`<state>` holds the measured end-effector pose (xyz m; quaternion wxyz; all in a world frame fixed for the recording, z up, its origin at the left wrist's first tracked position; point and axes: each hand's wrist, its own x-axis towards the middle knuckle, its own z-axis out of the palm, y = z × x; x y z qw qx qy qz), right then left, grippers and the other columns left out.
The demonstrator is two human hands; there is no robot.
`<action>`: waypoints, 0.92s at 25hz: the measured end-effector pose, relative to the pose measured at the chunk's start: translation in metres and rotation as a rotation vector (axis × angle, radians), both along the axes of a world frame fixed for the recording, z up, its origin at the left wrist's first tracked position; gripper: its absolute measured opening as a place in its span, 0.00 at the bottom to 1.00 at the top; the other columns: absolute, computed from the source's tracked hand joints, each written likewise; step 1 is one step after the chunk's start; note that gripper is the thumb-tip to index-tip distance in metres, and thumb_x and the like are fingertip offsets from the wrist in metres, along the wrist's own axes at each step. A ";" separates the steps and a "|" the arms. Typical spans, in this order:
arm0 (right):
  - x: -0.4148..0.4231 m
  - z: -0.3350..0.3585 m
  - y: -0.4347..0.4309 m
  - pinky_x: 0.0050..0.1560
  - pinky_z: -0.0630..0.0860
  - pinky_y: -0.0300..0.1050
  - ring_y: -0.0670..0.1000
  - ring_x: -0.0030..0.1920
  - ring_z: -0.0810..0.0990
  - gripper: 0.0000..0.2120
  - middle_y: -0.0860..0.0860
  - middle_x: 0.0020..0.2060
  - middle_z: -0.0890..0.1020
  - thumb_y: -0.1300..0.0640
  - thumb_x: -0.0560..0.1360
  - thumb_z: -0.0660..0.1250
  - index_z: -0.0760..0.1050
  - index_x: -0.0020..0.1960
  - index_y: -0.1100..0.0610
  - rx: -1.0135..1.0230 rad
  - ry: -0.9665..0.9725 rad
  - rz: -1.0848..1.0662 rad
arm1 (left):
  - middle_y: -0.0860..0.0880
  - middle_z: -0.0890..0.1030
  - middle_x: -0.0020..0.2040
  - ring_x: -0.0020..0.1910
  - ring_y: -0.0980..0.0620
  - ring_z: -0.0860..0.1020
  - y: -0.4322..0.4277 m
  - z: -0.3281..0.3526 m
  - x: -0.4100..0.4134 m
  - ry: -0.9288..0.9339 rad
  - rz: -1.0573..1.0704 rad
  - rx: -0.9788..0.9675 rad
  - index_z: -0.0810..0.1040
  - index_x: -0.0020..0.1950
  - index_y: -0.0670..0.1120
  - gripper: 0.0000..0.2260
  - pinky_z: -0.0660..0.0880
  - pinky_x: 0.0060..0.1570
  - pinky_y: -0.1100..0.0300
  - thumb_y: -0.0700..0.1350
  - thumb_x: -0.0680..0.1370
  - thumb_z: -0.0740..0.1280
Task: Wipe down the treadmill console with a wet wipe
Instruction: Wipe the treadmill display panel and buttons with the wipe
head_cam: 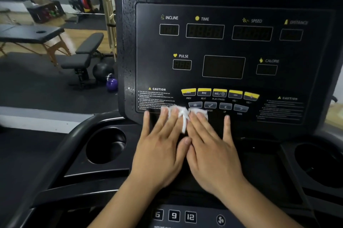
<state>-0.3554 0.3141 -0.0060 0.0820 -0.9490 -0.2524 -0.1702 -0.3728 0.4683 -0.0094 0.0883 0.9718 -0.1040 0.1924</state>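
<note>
The console (232, 51) fills most of the view, its displays dark. The person's left hand (163, 146) and right hand (213, 149) lie flat side by side at its lower edge. Their fingers are straight and fanned apart, pressing rather than gripping. Under the fingertips sits the wipe (183, 116), bunched white against the panel just below the row of grey buttons (209, 105), with a fold showing between the two hands.

Fine droplets bead the left bezel (128, 42), which suggests that strip has been wiped. The display area shows no clear wet sheen, so the upper panel, the right side and the yellow buttons (220, 92) probably remain. By this judgement the job is early to midway.

Most of the wipe is hidden beneath the fingers, so its size and fold cannot be told. The console's right part is blurred and the caution text there is unreadable. The lower keypad (174, 215) is cut off by the frame's bottom, and the right cup holder (319, 164) by its edge.
</note>
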 end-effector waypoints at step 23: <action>0.003 0.002 -0.077 0.72 0.48 0.70 0.48 0.76 0.59 0.26 0.51 0.74 0.66 0.49 0.80 0.49 0.68 0.72 0.59 -0.030 -0.021 -0.196 | 0.50 0.68 0.75 0.78 0.47 0.58 -0.075 0.007 0.018 -0.034 -0.111 0.147 0.69 0.75 0.47 0.25 0.49 0.73 0.32 0.57 0.84 0.47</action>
